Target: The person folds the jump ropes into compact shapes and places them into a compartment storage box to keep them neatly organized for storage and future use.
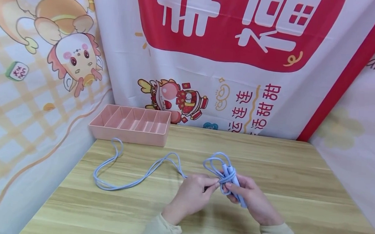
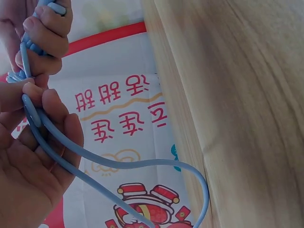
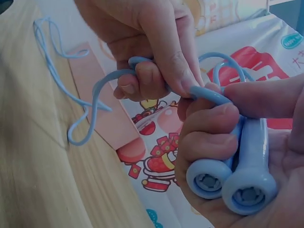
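A light-blue jump rope (image 1: 124, 187) has its two handles (image 3: 249, 166) side by side in my right hand (image 1: 253, 196), whose fingers curl round them. Several turns of cord (image 1: 228, 177) wrap the handles, and loops stick out past their far ends. Close beside it, my left hand (image 1: 195, 190) pinches the doubled cord between thumb and fingers at the wrapping. From the left hand the loose cord (image 2: 114, 164) runs off, and in the head view it curves leftward over the wooden table.
A pink tray (image 1: 127, 135) with several narrow compartments stands at the table's back left, near the end of the loose cord. Printed cloths hang behind and at both sides of the wooden table (image 1: 283, 163).
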The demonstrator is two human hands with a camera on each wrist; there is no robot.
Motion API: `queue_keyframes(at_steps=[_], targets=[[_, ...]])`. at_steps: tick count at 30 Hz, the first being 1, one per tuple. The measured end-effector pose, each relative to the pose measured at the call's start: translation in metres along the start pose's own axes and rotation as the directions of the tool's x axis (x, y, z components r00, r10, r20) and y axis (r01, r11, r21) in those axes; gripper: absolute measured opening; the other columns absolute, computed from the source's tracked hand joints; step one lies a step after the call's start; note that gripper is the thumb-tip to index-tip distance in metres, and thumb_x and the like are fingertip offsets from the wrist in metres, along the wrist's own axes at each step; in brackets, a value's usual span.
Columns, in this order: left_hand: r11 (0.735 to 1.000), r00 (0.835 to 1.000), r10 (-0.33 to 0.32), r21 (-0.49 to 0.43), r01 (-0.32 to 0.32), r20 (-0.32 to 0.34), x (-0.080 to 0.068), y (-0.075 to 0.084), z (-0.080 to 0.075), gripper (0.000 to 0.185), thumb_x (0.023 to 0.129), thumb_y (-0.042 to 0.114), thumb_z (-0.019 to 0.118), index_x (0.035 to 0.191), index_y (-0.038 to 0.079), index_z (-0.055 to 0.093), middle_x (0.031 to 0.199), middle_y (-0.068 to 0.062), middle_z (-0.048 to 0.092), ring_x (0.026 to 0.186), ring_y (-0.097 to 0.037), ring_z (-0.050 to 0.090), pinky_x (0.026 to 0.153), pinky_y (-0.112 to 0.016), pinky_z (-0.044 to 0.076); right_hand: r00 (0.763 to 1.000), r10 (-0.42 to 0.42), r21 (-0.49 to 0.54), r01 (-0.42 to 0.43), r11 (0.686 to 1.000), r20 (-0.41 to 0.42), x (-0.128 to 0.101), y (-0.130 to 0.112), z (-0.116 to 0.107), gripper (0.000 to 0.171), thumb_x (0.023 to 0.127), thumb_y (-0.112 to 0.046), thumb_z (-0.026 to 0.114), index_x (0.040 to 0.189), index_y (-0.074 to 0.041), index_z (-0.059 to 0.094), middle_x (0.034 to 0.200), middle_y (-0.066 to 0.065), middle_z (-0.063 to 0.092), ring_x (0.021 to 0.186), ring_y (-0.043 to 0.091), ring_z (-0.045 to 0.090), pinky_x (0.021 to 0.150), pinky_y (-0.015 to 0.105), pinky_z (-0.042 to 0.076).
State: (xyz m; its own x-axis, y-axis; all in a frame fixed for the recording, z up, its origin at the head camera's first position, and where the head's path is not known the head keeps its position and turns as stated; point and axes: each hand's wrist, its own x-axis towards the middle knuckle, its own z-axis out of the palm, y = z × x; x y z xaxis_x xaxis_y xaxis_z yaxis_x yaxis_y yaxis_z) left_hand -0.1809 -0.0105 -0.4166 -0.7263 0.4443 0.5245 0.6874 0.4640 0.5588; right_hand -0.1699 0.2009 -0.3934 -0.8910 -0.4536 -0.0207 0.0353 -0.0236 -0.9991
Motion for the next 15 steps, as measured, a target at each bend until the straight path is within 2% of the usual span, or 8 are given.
queue_keyframes(at_steps=[4, 7, 11, 15], targets=[[0.994, 0.999, 0.028, 0.102, -0.026, -0.023, -0.0007, 0.0004, 0.0026, 0.015, 0.093, 0.016, 0.069, 0.104, 0.017, 0.079, 0.067, 0.011, 0.052, 0.055, 0.0, 0.04, 0.047, -0.015, 0.031, 0.998, 0.027, -0.079, -0.031, 0.996, -0.059, 0.0007, -0.0003, 0.0062, 0.033, 0.101, -0.018, 0.057, 0.12, 0.009, 0.058, 0.083, 0.008, 0.055, 0.063, 0.013, 0.044, 0.057, 0.021, 0.036], [0.984, 0.997, 0.061, 0.168, -0.053, -0.041, -0.0013, 0.0003, 0.0046, 0.012, 0.092, 0.016, 0.07, 0.1, 0.017, 0.079, 0.065, 0.011, 0.048, 0.054, -0.001, 0.038, 0.048, -0.015, 0.029, 0.998, 0.026, -0.134, -0.033, 0.99, -0.055, 0.001, -0.0008, 0.0084, 0.033, 0.101, -0.019, 0.057, 0.123, 0.006, 0.058, 0.075, 0.005, 0.047, 0.058, 0.012, 0.039, 0.053, 0.021, 0.032], [0.973, 0.993, 0.099, 0.216, -0.082, -0.069, -0.0014, -0.0008, 0.0084, 0.012, 0.091, 0.016, 0.07, 0.099, 0.015, 0.079, 0.063, 0.011, 0.046, 0.053, -0.002, 0.038, 0.048, -0.017, 0.029, 1.0, -0.025, -0.193, 0.021, 0.981, -0.016, -0.0001, 0.0011, 0.0071, 0.035, 0.103, -0.02, 0.054, 0.13, 0.003, 0.055, 0.069, 0.003, 0.04, 0.055, 0.011, 0.036, 0.05, 0.022, 0.03], [0.959, 0.988, 0.13, 0.263, -0.104, -0.083, -0.0004, -0.0014, 0.0104, 0.013, 0.09, 0.015, 0.07, 0.1, 0.014, 0.078, 0.066, 0.009, 0.052, 0.055, -0.004, 0.043, 0.05, -0.019, 0.034, 0.996, -0.063, -0.237, 0.048, 0.97, -0.057, 0.0011, 0.005, 0.0088, 0.036, 0.102, -0.025, 0.056, 0.128, 0.0, 0.059, 0.065, 0.002, 0.039, 0.053, 0.01, 0.036, 0.048, 0.022, 0.031]])
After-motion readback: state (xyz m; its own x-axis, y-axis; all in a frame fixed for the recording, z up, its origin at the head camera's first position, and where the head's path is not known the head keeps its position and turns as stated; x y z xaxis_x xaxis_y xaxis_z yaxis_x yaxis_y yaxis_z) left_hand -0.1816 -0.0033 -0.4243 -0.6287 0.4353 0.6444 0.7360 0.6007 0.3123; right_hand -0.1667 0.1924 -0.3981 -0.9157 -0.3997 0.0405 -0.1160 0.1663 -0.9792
